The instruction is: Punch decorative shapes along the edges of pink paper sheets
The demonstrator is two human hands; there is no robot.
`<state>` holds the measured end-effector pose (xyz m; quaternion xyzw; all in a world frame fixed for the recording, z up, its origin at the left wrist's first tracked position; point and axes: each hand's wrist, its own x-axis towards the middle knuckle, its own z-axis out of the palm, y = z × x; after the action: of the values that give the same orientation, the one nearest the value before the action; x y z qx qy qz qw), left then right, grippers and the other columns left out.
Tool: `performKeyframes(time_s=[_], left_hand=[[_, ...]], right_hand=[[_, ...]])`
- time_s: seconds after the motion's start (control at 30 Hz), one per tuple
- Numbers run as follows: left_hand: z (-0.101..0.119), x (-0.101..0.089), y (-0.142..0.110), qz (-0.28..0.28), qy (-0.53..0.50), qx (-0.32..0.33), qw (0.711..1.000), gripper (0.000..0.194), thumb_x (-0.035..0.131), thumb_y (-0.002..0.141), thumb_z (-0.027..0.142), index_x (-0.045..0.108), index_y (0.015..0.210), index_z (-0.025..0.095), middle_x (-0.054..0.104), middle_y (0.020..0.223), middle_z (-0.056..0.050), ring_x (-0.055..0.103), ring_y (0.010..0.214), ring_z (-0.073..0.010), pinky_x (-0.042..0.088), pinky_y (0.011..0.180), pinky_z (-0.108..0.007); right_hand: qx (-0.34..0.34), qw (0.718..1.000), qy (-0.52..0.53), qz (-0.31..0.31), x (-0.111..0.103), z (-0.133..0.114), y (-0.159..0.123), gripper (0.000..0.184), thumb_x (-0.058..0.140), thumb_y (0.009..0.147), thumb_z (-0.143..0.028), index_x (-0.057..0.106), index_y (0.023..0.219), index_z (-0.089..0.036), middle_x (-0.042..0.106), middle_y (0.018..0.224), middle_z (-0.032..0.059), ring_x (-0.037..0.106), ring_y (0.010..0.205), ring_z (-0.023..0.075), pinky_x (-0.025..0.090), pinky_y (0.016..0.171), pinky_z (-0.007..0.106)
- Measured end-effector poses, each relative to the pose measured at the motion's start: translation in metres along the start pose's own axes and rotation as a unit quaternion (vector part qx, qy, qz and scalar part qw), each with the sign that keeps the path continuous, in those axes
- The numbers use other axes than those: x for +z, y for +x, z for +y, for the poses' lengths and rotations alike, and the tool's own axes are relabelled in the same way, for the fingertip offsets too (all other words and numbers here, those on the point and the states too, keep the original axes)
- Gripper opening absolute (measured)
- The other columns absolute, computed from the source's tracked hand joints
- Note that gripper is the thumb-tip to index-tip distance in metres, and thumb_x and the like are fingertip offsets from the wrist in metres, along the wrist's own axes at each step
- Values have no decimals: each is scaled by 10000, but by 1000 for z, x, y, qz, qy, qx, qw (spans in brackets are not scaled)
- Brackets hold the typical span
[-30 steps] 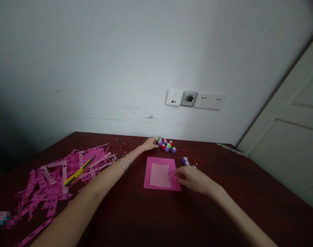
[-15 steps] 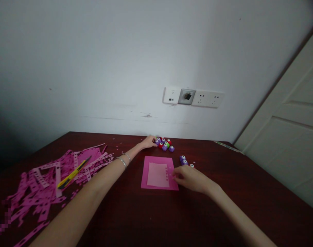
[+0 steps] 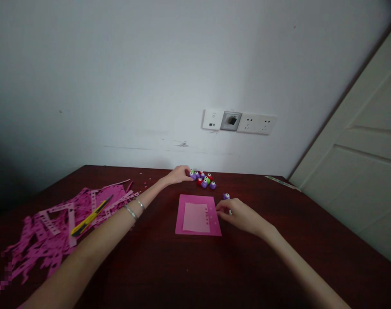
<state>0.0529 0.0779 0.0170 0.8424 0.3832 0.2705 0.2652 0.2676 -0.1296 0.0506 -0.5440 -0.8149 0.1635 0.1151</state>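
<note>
While rectangular paper (image 3: 195, 218) lies flat, the left hand (image 3: 178, 174) touches domed pieces (image 3: 202, 176).

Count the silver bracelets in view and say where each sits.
2, both around the left forearm: one bracelet nearer the left hand, the other bracelet farther up. Neither looks hidden.

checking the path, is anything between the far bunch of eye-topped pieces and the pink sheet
Nothing visible stands between that bunch and the pink sheet: only tabletop shows there. The left hand is at the bunch's left end, the right hand at the sheet's right edge.
</note>
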Motion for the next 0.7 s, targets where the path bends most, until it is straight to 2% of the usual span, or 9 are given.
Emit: performKeyframes(time_s=[0.2, 0.37, 0.5, 0.7], left_hand=[[60, -28, -52, -60, -33, 29, 997, 338, 684, 612, 364, 552, 836, 148, 521, 601, 37, 456, 546, -93, 313, 501, -209], [97, -25, -92, -101, -11, 64, 993, 301, 663, 647, 373, 568, 840, 162, 508, 622, 40, 442, 555, -85, 308, 507, -207], [113, -18, -107, -125, 9, 90, 988, 265, 652, 665, 360, 590, 823, 157, 540, 687, 19, 469, 605, -92, 332, 541, -212], [120, -11, -112, -132, 8, 116, 984, 241, 651, 675, 339, 602, 822, 154, 553, 703, 15, 472, 617, -94, 339, 547, -217]], right_hand=[[-19, 994, 69, 83, -9, -1, -3, 201, 484, 830, -240, 664, 884, -170, 663, 782, 46, 586, 674, 151, 434, 615, 246], [-31, 985, 126, 117, -10, -10, -4, 196, 505, 831, -264, 651, 918, -166, 660, 824, 45, 586, 724, 148, 457, 662, 255], [-33, 981, 152, 120, -5, -22, -4, 200, 584, 784, -277, 641, 936, -160, 634, 791, 34, 573, 705, 140, 463, 648, 254], [-53, 976, 183, 105, 2, -33, -5, 292, 619, 759, -254, 620, 1046, -198, 610, 831, 28, 552, 698, 125, 455, 565, 216]])
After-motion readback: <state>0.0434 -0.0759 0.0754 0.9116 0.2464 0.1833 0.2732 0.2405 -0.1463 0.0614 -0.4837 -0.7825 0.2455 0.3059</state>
